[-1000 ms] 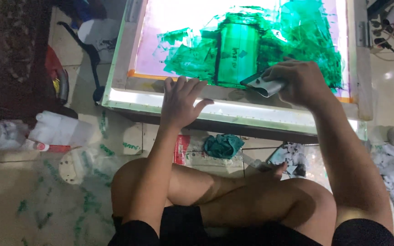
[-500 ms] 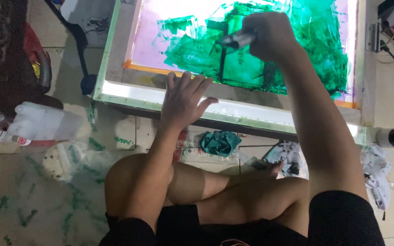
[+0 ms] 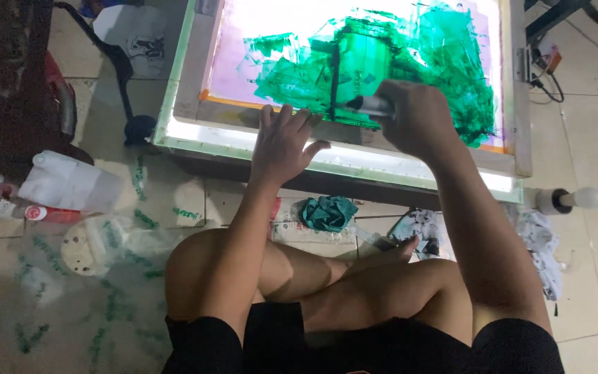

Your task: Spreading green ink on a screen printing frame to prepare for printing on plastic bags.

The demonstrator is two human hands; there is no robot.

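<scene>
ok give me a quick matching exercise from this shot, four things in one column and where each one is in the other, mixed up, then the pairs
Things:
1. left hand
2. right hand
3. crumpled green rag
4. light bulb

Places:
A. on the floor tiles, right of the lit table
B. flat on the near edge of the screen frame
C. on the floor just beyond the crossed legs
D. gripping a scraper over the green ink

Pairs: 1-B, 2-D, 3-C, 4-A
</scene>
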